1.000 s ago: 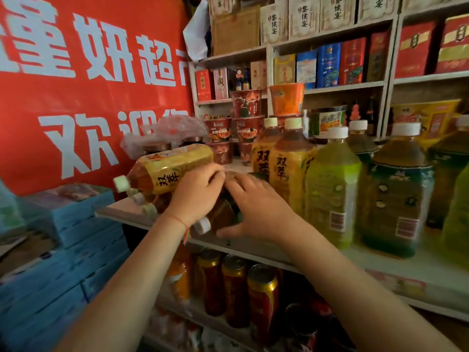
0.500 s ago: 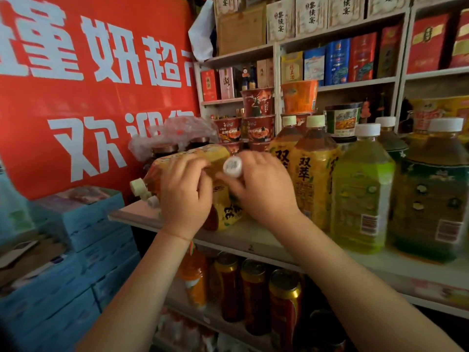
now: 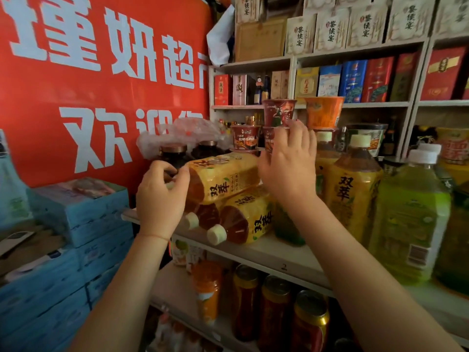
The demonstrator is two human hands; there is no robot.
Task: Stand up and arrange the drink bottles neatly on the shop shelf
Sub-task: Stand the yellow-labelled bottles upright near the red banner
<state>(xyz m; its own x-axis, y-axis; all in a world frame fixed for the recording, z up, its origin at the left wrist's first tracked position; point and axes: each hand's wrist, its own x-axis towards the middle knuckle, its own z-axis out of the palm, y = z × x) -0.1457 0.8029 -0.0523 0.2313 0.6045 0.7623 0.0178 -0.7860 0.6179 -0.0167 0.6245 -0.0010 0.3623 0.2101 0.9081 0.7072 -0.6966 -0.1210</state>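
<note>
The left hand [image 3: 160, 199] now pinches the cap end of the top yellow-labelled plastic tea bottle [image 3: 223, 175], which lies across two more lying bottles [image 3: 243, 217] at the white shelf's [image 3: 291, 260] near left. The right hand [image 3: 289, 163], fingers spread, has released and holds nothing. Standing bottles [image 3: 355, 189] wait right; uprighting remains.

Glossy clear-plastic tea bottles [image 3: 223, 176] under my hands, shiny yellow film labels, matt cream caps [image 3: 216, 234], smooth painted shelf [image 3: 279, 257], metallic cans [image 3: 311, 323] below, crinkled plastic bag [image 3: 182, 133] far left
</note>
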